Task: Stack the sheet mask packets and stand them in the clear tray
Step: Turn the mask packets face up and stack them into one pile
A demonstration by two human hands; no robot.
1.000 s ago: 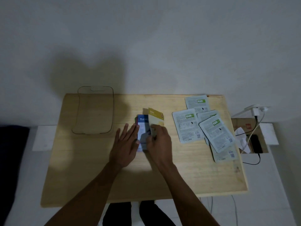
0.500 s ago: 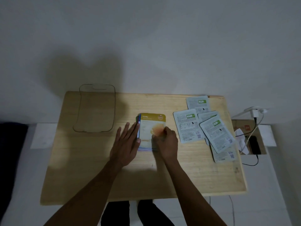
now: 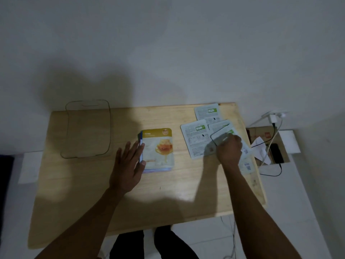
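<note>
A small stack of sheet mask packets (image 3: 160, 149) lies flat mid-table, a yellow honey packet on top and a blue one peeking out at its left edge. My left hand (image 3: 130, 165) rests flat against the stack's left side, fingers spread. Several white packets with green labels (image 3: 196, 139) lie face down at the right. My right hand (image 3: 229, 148) is closed on one white packet (image 3: 220, 136) there, its near edge lifted off the pile. The clear tray (image 3: 109, 128) stands at the far left of the table with nothing in it.
The wooden table (image 3: 168, 193) backs onto a white wall. Off its right edge, an open cardboard box (image 3: 261, 135) holds a black phone (image 3: 277, 153), crumpled paper and cables from a white charger (image 3: 272, 117). My legs show below the front edge.
My right hand laid the yellow honey packet flat on the stack, then moved right and took hold of a white packet. My left hand stayed at the stack's left side.
</note>
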